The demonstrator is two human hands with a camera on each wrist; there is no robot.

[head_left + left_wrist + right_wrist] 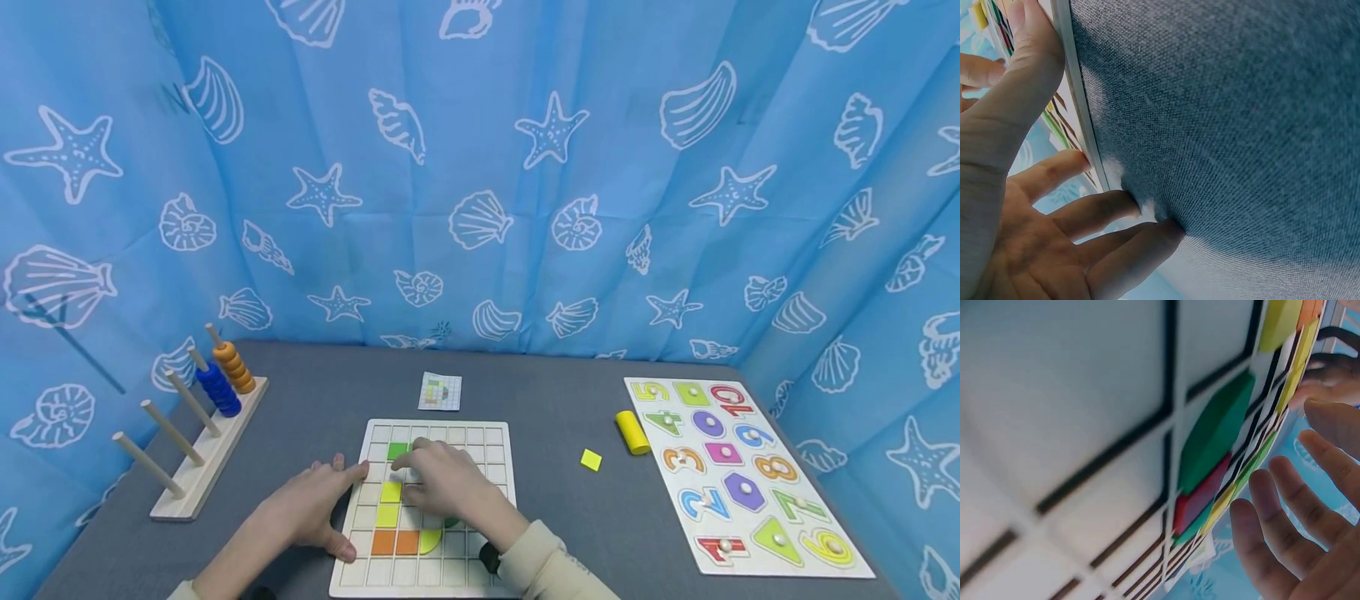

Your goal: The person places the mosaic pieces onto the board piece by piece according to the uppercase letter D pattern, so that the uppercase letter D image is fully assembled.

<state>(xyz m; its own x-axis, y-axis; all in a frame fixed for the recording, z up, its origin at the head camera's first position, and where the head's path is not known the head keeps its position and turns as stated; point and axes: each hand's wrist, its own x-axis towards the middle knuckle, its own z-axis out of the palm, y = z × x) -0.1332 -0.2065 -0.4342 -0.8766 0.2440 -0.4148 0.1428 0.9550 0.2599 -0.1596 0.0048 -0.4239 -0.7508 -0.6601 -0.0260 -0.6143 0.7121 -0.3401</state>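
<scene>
A white gridded board [450,575] lies on the grey cloth with coloured tiles in its cells. My left hand [311,508] rests along its left side, thumb at the lower edge and fingers spread; in the left wrist view some fingertips touch the cloth. Over the middle of the board is my right hand [442,479], near a green tile [397,451] and two yellow tiles [387,516]. Nothing shows in its fingers. Orange tiles [383,543] and a yellow-green rounded tile [430,542] sit lower down. A dark green tile [1219,434] and a crimson tile [1204,494] appear in the right wrist view.
Behind the board lies a small pattern card [439,392]. A wooden peg rack [217,450] with blue and orange beads stands left. To the right are a loose yellow tile [591,460], a yellow cylinder [632,432] and a number puzzle board [675,467]. A blue curtain [480,167] hangs behind.
</scene>
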